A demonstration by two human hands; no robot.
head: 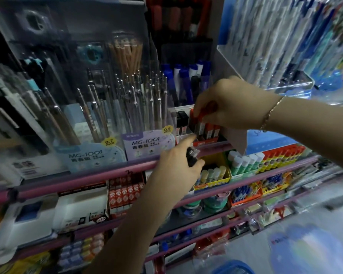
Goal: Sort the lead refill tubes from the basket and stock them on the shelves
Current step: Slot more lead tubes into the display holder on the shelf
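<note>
The right hand [228, 103] reaches in from the right with a thin gold-coloured chain bracelet [270, 113] on its wrist, its fingers curled and pinching the red cap of a slim red-topped lead refill tube [201, 123], which stands upright among a row of like red-capped tubes in a small red cardboard display box [205, 142] on the top shelf. Just left of that box, a few black-capped refill tubes [181, 123] stand in a neighbouring white compartment. Below and to the left, the left hand [178, 165] comes up from the bottom of the frame, its lower fingers wrapped round a small bunch of dark, black-capped lead refill tubes [192, 156], while its forefinger points out toward the front of the red box; whether the fingertip touches the box cannot be told. This hand sits just in front of the pink metal shelf rail [87, 178]. Farther left on the same shelf stand two clear plastic displays of silver mechanical pencils [139, 99], labelled 0.7 mm and 0.5 mm. Under the rail, a yellow box of glue sticks [212, 175] sits beside green-and-white ones. At the bottom right edge shows the rim of a blue plastic basket [234, 268].
</note>
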